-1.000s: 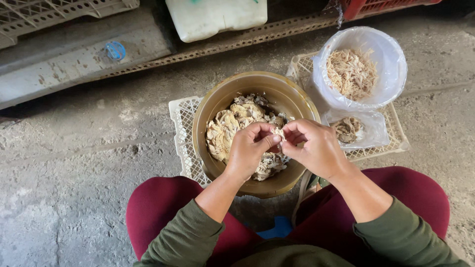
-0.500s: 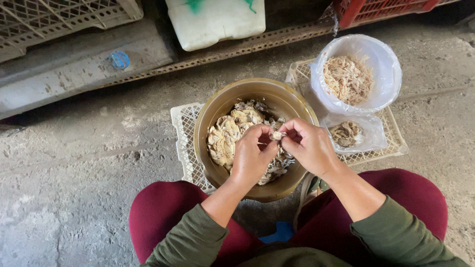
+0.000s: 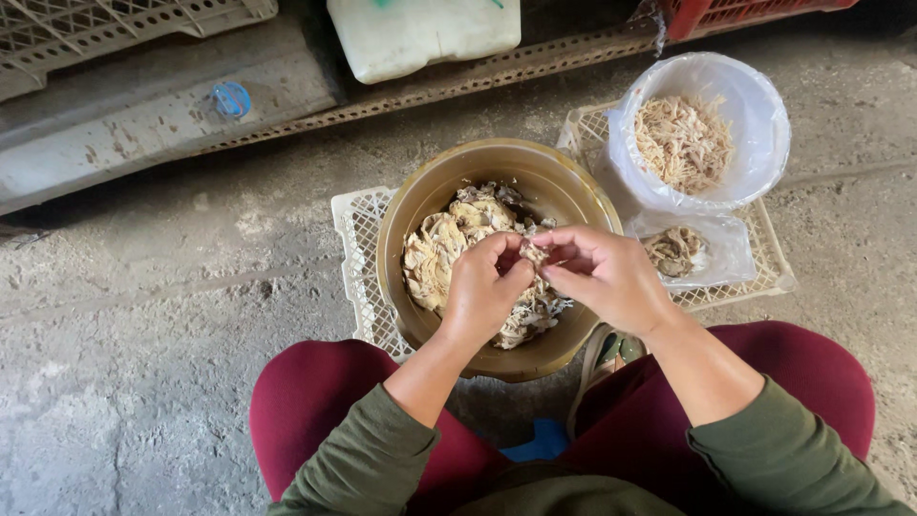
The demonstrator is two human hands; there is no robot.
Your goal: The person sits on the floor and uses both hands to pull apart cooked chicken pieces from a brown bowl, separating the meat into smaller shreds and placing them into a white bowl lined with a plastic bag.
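Both my hands, left (image 3: 485, 291) and right (image 3: 604, 277), still pinch one pale dried piece (image 3: 531, 256) above the brass bowl (image 3: 425, 196), positions barely changed.

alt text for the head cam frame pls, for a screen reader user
Seen from above, a seated person's left hand and right hand pinch a small pale piece together over a brown bowl of dried, shell-like scraps on a white crate. To the right, a bag-lined white bucket holds pale shreds, on a concrete floor.
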